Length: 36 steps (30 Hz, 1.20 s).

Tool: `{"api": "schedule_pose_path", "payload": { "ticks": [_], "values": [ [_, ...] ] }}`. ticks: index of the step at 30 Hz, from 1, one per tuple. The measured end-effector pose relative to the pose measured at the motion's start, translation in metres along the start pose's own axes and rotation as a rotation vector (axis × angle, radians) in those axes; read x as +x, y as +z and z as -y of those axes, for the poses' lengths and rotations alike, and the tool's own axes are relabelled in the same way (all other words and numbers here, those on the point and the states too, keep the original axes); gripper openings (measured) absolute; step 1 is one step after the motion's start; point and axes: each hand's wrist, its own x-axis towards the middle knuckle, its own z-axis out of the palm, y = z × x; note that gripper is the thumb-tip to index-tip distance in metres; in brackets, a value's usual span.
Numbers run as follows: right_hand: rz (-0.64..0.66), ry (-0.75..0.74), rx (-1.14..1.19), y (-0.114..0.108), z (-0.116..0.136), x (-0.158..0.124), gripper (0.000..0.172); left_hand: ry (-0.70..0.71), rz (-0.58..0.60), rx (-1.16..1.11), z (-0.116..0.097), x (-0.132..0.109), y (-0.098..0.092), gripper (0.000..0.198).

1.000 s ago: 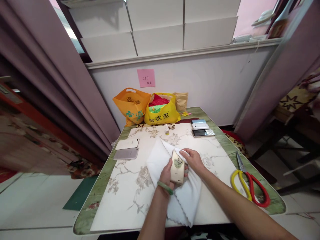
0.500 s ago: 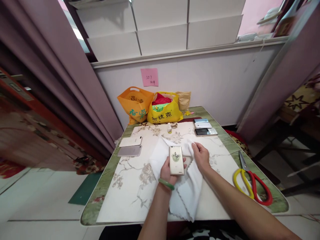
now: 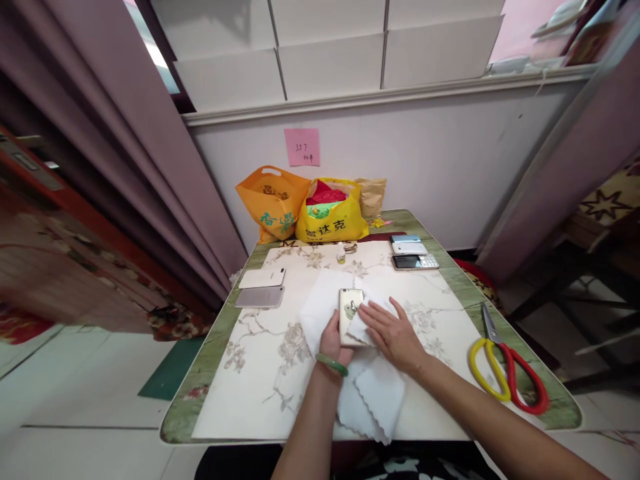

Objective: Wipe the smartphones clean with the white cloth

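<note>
My left hand (image 3: 334,341) is closed around a pale gold smartphone (image 3: 345,321), back side up, with a ring holder on its back. A green bangle circles that wrist. Over the phone's right part lies a fold of white cloth (image 3: 324,293). My right hand (image 3: 393,330) rests flat on this fold, fingers stretched out and thumb apart. More of the cloth, with scalloped edges, spreads beneath the phone and toward the table's front edge. The phone's lower right is hidden by cloth and fingers.
Two phones (image 3: 260,297) lie at left. Several more, including a keypad phone (image 3: 415,262), lie at back right. Scissors (image 3: 507,367) with yellow and red handles are at right. A small bottle (image 3: 341,253), an orange bag (image 3: 273,203) and a yellow bag (image 3: 333,227) stand behind.
My right hand has moved left from beside the phone, bringing a fold of the cloth over its right part. My left hand keeps hold of the phone. The view has shifted slightly.
</note>
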Motion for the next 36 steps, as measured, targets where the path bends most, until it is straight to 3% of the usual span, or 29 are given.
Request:
{"api": "schedule_pose_path", "payload": {
  "ticks": [3,10,14,19,23,26,32,36],
  "values": [
    [-0.019,0.087,-0.037,-0.003,-0.002,0.006,0.044,0.019,-0.013,-0.002,0.001,-0.002,0.003,0.034],
    [0.022,-0.085,-0.027,-0.009,0.014,-0.015,0.046,-0.044,-0.044,0.056,0.001,-0.002,0.001,0.038],
    [-0.027,0.024,-0.052,-0.004,-0.003,0.004,0.044,0.020,-0.043,0.029,0.003,-0.001,0.002,0.031],
    [-0.057,0.145,-0.120,0.004,-0.017,0.031,0.042,-0.047,0.026,0.074,0.005,-0.001,-0.002,0.031],
    [-0.149,0.214,-0.077,0.006,-0.015,0.033,0.035,-0.068,0.064,0.065,0.005,-0.001,-0.003,0.034],
    [-0.160,0.165,0.011,0.006,-0.007,0.022,0.028,-0.028,0.039,0.042,0.005,0.001,-0.002,0.032],
    [-0.074,0.015,0.044,-0.002,0.021,-0.011,0.030,0.022,-0.008,0.025,0.005,0.005,-0.003,0.033],
    [-0.039,-0.012,0.016,-0.006,0.027,-0.007,0.036,-0.001,0.021,0.029,0.003,0.005,-0.003,0.036]
  ]
}}
